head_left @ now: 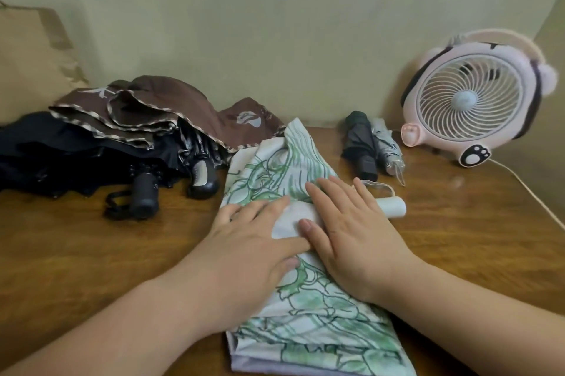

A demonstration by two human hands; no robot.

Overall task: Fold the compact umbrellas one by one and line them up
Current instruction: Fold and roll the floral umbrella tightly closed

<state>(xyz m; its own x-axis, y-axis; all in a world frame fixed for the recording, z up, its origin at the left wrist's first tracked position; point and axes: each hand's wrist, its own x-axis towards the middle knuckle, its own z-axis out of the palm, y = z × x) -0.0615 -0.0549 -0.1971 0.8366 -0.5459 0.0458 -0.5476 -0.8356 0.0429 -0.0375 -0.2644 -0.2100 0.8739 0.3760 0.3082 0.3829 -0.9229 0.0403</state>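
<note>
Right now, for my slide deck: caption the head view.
Left hand and right hand press on a green-printed umbrella; two folded umbrellas lie by the pink fan.

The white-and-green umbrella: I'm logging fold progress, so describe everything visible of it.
The white-and-green umbrella is collapsed, not yet rolled: white fabric with green outlined leaves, lying in loose flat pleats on the wooden table. Its white cylindrical grip, with a loop strap, sticks out rightward. The left hand and right hand press flat on its middle.
</note>
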